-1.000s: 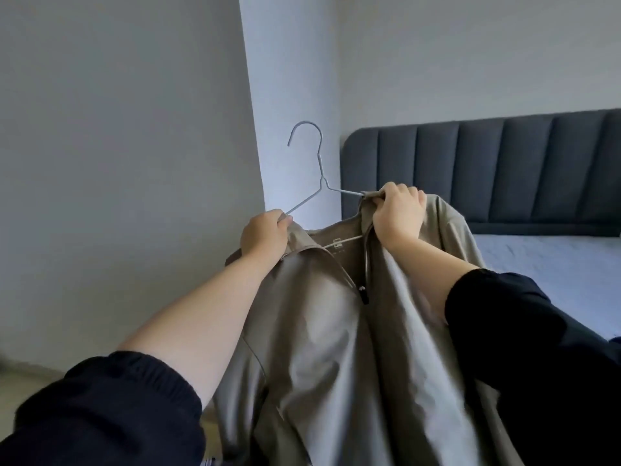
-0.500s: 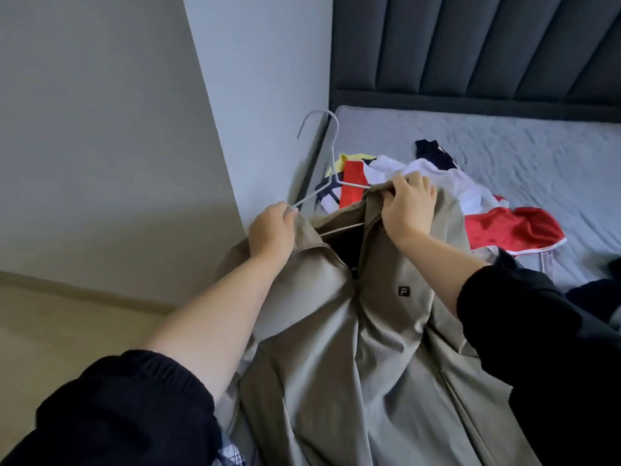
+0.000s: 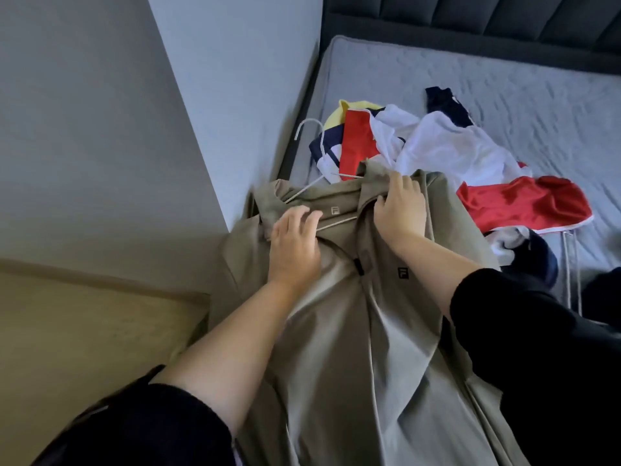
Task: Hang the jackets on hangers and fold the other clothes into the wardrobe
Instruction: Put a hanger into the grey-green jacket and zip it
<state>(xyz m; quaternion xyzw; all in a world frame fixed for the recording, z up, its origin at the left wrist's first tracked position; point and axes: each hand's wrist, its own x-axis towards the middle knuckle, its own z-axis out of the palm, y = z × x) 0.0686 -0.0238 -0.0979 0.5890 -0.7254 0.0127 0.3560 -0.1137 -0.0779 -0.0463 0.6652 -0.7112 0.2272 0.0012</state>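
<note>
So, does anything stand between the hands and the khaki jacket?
Nothing visible does. Both touch the jacket: the left hand lies on its collar and the right hand pinches it. The wardrobe is not in view.

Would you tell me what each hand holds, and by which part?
Right hand grips the khaki fabric jacket by its collar; left hand presses the collar.

Hanger point(image 3: 322, 149) shoulders hidden inside jacket point(image 3: 336, 331); jacket hem cut off below.

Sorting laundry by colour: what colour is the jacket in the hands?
Plain khaki-olive jacket; the head view, the only one, shows it clearly.
</note>
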